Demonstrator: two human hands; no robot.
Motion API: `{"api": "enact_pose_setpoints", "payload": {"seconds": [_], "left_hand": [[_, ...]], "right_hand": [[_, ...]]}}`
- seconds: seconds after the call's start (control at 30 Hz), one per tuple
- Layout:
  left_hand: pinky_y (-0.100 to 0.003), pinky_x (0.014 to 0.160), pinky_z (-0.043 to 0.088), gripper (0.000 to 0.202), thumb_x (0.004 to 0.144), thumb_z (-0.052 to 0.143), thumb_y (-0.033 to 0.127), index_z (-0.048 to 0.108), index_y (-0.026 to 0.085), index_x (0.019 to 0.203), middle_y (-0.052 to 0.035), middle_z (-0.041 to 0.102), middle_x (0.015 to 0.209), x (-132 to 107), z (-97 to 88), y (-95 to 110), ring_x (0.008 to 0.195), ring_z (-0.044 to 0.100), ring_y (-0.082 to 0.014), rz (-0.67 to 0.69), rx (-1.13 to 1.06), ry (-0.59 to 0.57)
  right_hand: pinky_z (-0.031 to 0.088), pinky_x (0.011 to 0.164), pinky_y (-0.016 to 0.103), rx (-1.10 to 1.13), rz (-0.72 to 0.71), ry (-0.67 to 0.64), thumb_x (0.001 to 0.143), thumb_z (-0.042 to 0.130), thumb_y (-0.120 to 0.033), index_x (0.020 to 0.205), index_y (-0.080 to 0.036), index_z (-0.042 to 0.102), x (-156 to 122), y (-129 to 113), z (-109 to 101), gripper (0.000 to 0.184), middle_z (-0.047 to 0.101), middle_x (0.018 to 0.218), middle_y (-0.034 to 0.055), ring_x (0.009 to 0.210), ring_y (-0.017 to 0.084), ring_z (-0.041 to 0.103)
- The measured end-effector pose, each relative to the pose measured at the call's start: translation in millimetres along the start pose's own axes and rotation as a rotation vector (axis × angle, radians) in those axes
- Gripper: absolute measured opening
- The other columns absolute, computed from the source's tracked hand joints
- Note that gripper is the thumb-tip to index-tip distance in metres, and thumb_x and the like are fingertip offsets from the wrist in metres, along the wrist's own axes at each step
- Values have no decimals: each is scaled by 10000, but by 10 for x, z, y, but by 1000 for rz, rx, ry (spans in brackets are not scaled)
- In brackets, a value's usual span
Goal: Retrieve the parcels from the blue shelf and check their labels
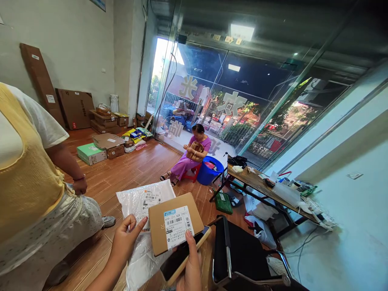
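Observation:
My left hand is closed at the edge of a white plastic mailing bag, its thumb lying along the front. A printed label shows on the bag's upper part. In front of the bag, my right hand grips a small brown cardboard box together with a dark-screened phone. The right thumb presses on the box's white shipping label, and the phone sits below the box, tilted. The fingers behind the phone are hidden.
A person in yellow stands close on the left; another sits by the glass front beside a blue bin. Parcels lie along the back wall. A black chair and a cluttered table are at right.

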State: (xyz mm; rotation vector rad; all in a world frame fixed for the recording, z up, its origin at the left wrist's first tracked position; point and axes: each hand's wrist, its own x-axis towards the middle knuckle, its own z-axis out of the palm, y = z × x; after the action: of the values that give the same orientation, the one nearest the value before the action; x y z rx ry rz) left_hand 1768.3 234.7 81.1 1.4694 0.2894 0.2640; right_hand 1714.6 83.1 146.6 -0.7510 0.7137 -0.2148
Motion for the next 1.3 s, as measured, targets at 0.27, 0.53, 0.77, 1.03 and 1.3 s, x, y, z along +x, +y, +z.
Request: {"api": "enact_pose_setpoints", "payload": {"seconds": [0.27,0.53,0.77,1.03,1.3], "left_hand": [[-277,656,287,611,542,698,695,282,247,547,81,289,558,23,-11,-3,583,319,-126,-32,-16,2],[-280,653,279,666,508,677,783,282,247,541,80,289,554,13,10,17,579,313,-126,-18,7,2],[-280,650,270,697,481,682,812,281,245,540,82,284,552,-3,16,0,583,302,-127,-32,-12,-1],[-282,670,280,678,525,696,776,277,243,555,79,286,573,-23,8,-59,599,313,-130,-11,-14,-10],[-283,630,284,717,464,671,844,272,251,519,67,269,564,-94,-21,62,581,298,-132,9,0,49]], "right_hand": [[532,502,257,-91,-99,-48,507,878,-539,1044,-252,591,143,114,-139,674,754,880,-22,646,163,670],[572,574,290,-115,-111,-72,581,846,-531,1148,-277,581,210,139,-229,675,759,972,0,752,207,703],[561,561,270,-119,-123,-65,579,849,-525,1201,-291,555,237,143,-269,727,754,969,-12,744,194,696],[591,610,304,-119,-107,-61,585,846,-523,1134,-266,589,245,138,-303,659,762,931,-5,740,211,705],[598,652,328,-132,-158,-94,642,806,-536,1112,-212,628,269,63,-358,598,775,906,37,830,250,726]]}}
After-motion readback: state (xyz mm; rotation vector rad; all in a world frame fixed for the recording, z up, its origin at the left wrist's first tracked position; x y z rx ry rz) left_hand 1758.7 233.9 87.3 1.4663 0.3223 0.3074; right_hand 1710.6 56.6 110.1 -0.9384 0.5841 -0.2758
